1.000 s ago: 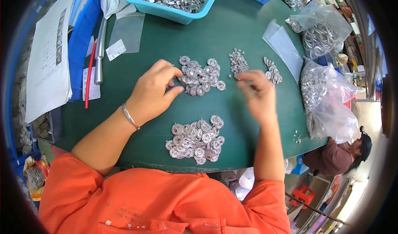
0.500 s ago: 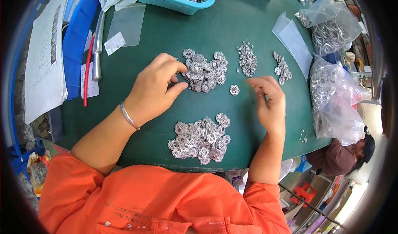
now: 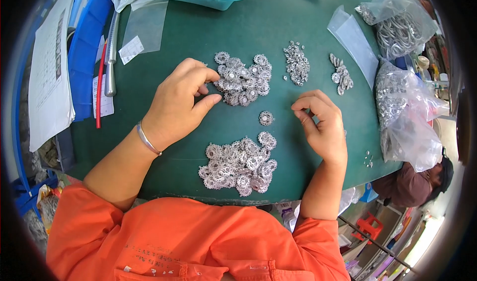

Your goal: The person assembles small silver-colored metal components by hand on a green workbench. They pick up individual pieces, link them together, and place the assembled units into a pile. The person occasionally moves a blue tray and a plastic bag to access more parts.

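Note:
My left hand (image 3: pixel 176 99) rests on the left of a pile of silvery filigree ornaments (image 3: pixel 243 79), its thumb and forefinger apart. The fingertips reach the pile's edge, and nothing shows between them. A single filigree ornament (image 3: pixel 266 118), round with a lacy rim, lies between this pile and a nearer heap of similar ornaments (image 3: pixel 238 164). To its right hovers my right hand (image 3: pixel 323 124), thumb and forefinger brought together. Whatever is in that pinch, if anything, is too small to make out. Beyond the right hand lies a heap of tiny silvery rings or beads (image 3: pixel 297 64).
Farther right are a small heap of ridged metal discs (image 3: pixel 342 77), clear plastic sleeves (image 3: pixel 354 42) and bags of metal parts (image 3: pixel 405 102). A turquoise basket (image 3: pixel 218 1) stands at the back. On the left are a red stick (image 3: pixel 101 89), a metal rod (image 3: pixel 111 57) and a blue bin (image 3: pixel 89 57).
The single ornament has shifted left and toward me. My right hand has turned slightly, its thumb now closer to the forefinger. The left hand has stayed beside the pile.

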A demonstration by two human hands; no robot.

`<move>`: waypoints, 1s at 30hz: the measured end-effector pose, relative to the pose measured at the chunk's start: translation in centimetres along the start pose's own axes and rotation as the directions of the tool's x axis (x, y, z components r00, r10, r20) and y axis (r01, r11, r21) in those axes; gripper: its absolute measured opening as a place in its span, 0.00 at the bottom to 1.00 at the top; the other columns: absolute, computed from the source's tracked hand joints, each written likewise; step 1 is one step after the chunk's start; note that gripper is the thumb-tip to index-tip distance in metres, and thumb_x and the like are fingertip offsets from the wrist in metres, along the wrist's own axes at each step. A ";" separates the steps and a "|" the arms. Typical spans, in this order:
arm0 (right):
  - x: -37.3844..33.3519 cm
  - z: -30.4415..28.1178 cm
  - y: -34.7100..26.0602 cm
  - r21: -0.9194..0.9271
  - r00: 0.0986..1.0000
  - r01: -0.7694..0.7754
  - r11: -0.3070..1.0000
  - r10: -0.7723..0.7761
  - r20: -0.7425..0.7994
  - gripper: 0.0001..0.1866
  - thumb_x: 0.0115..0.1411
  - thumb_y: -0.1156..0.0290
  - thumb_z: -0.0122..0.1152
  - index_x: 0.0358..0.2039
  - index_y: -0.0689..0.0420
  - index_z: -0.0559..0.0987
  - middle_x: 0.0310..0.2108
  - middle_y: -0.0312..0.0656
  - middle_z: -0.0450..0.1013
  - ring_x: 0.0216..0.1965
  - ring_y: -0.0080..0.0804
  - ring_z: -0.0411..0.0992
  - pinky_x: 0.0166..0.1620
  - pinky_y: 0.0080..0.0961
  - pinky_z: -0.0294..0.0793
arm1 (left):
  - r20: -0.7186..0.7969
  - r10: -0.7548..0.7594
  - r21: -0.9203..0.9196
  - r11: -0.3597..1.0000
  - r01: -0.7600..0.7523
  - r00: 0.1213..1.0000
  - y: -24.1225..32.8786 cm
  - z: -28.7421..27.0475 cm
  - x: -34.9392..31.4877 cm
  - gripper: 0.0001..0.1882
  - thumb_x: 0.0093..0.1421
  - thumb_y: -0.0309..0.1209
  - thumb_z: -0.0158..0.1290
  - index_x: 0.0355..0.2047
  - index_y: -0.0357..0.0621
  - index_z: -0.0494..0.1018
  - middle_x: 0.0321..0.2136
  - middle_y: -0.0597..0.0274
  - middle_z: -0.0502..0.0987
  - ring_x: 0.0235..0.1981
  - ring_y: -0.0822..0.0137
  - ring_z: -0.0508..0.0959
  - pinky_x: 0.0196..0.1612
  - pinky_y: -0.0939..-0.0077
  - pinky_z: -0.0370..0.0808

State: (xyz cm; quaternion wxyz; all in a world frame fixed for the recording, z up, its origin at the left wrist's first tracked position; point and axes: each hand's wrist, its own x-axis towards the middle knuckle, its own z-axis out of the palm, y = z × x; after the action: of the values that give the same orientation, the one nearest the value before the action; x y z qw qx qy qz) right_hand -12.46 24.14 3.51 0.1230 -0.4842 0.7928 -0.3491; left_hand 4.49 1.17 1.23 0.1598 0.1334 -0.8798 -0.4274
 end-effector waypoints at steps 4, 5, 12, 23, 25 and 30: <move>0.7 1.7 -1.2 0.161 0.982 0.164 0.973 -0.176 0.064 0.14 0.46 0.85 0.65 0.35 0.60 0.77 0.38 0.44 0.76 0.42 0.44 0.74 0.45 0.34 0.74 | 0.005 0.004 0.008 1.000 -0.004 1.000 0.0 0.0 0.0 0.15 0.51 0.19 0.62 0.40 0.38 0.75 0.39 0.59 0.72 0.31 0.70 0.76 0.36 0.79 0.75; 1.0 2.2 -1.3 0.163 0.965 0.215 0.963 -0.235 0.117 0.15 0.45 0.85 0.65 0.35 0.60 0.77 0.37 0.44 0.76 0.42 0.44 0.73 0.45 0.34 0.74 | 0.005 0.004 0.012 1.000 -0.004 1.000 0.0 0.0 0.0 0.15 0.51 0.19 0.62 0.40 0.38 0.75 0.39 0.59 0.72 0.31 0.70 0.76 0.36 0.79 0.75; 0.8 2.0 -0.8 0.103 0.993 0.073 0.992 -0.082 0.080 0.16 0.44 0.90 0.58 0.34 0.59 0.75 0.40 0.44 0.74 0.42 0.45 0.71 0.42 0.34 0.72 | -0.003 0.006 -0.001 1.000 -0.006 1.000 -0.1 0.0 -0.2 0.15 0.51 0.19 0.62 0.40 0.38 0.75 0.39 0.60 0.72 0.31 0.70 0.76 0.36 0.79 0.75; 3.1 4.8 -1.3 -0.020 0.980 0.069 0.997 -0.071 -0.186 0.13 0.51 0.84 0.64 0.38 0.59 0.77 0.39 0.45 0.71 0.42 0.45 0.71 0.44 0.34 0.73 | -0.003 0.013 0.008 1.000 -0.013 1.000 0.0 -0.1 0.0 0.15 0.51 0.19 0.63 0.39 0.39 0.75 0.39 0.59 0.72 0.31 0.69 0.77 0.36 0.78 0.76; 2.5 4.0 -1.2 0.087 0.978 0.009 0.996 0.009 -0.207 0.10 0.50 0.86 0.63 0.32 0.61 0.75 0.37 0.44 0.73 0.41 0.41 0.73 0.40 0.31 0.74 | -0.006 0.019 0.005 1.000 -0.019 1.000 -0.1 0.0 -0.2 0.15 0.51 0.20 0.63 0.39 0.39 0.75 0.39 0.59 0.72 0.32 0.69 0.77 0.36 0.77 0.76; 1.2 2.2 -0.9 0.013 0.986 0.161 0.987 -0.160 -0.033 0.10 0.47 0.88 0.60 0.28 0.58 0.77 0.36 0.41 0.76 0.39 0.38 0.74 0.42 0.31 0.72 | -0.009 0.028 0.036 0.999 -0.027 1.000 -0.2 0.0 -0.2 0.15 0.51 0.20 0.63 0.39 0.39 0.75 0.39 0.59 0.72 0.32 0.69 0.77 0.37 0.77 0.77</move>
State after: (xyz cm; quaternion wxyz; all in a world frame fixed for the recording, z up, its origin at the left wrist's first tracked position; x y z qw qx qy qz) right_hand -11.25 21.87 2.70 0.0855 -0.5399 0.7503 -0.3719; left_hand 4.65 1.10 1.04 0.1674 0.1262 -0.8882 -0.4088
